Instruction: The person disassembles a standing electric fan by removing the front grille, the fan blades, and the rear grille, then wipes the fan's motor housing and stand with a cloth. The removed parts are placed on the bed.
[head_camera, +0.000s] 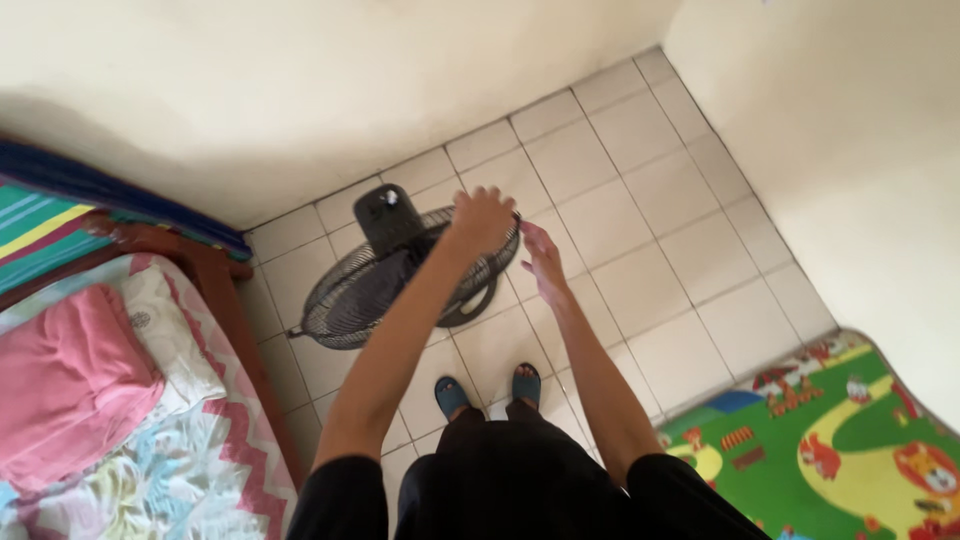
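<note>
Black round wire-grille floor fan (400, 275) on tiled floor (640, 230), tilted, far of feet. Left hand (483, 217) curled over grille's right rim; right hand (543, 262) spread, just right of rim.

Home bedroom: bed (150, 400), play mat (850, 440), tiled floor (640, 240).

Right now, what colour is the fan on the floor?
The fan is black, its wire grille and motor housing alike, as the head view shows.
</note>
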